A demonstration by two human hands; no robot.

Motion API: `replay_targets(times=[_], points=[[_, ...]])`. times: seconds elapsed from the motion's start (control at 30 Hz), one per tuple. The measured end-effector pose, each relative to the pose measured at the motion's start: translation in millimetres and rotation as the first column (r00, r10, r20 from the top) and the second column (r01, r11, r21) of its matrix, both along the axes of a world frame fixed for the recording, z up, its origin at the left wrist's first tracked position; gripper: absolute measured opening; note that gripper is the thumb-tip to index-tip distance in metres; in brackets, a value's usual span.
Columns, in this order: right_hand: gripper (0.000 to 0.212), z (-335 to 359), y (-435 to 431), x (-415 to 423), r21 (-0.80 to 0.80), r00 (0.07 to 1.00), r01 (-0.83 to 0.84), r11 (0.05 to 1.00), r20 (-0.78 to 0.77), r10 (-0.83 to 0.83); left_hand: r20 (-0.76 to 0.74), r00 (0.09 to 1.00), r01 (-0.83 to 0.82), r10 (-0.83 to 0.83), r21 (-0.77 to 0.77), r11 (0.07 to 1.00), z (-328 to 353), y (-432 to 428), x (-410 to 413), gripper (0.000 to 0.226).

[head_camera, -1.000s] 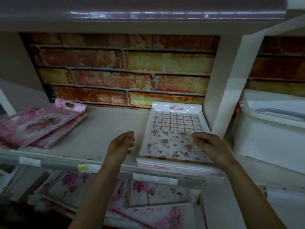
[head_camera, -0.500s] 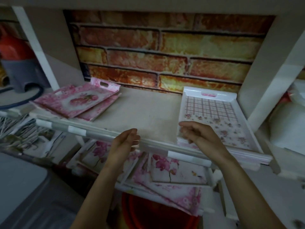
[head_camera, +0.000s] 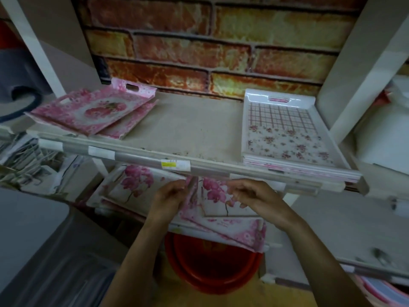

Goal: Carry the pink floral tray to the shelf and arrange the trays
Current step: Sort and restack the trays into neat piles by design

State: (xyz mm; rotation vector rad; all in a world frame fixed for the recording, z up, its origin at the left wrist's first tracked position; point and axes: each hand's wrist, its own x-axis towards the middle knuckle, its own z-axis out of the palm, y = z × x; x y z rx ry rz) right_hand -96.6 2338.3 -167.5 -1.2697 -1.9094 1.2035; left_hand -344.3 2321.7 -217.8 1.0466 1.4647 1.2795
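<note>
While the left hand (head_camera: pixel 170 197) and right hand (head_camera: pixel 254 196) are held loosely curled, apparently empty, at lower centre, the pink floral tray (head_camera: pixel 88 113) is seen skewed at upper left, nearer the left hand.

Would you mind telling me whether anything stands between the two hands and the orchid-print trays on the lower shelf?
Nothing visible does. The left hand and right hand hang directly in front of the orchid-print trays; the upper shelf's front rail runs above them, not between. Whether either hand touches a tray I cannot tell.
</note>
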Motion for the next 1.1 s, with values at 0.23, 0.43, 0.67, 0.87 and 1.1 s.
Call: replay_targets(times=[0.23,0.43,0.67,0.87,1.1], points=[[0.027,-32.7,-11.4,26.5,-0.148,0.998,0.066,0.987,0.032,-0.062,0.089,0.995,0.062,-0.053,-0.109,0.992,-32.1,-6.9,18.1,0.039],[0.026,-65.2,-12.1,58.3,-0.212,0.988,0.152,0.965,0.030,-0.149,0.079,0.992,0.110,-0.097,-0.185,0.977,-58.3,0.1,42.9,0.041],[0.026,-107.3,-4.1,92.3,-0.283,0.966,0.253,0.925,0.017,-0.259,0.057,0.984,0.178,-0.169,-0.281,0.943,-89.2,6.9,82.6,0.037],[0.024,-126.3,9.4,112.0,-0.337,0.953,0.276,0.900,-0.025,-0.302,0.076,0.990,0.138,-0.120,-0.339,0.931,-103.0,12.0,109.8,0.040],[0.022,-158.8,30.0,121.3,-0.325,0.951,0.284,0.902,-0.027,-0.309,0.107,0.991,0.109,-0.075,-0.368,0.924,-130.3,18.3,131.0,0.031]])
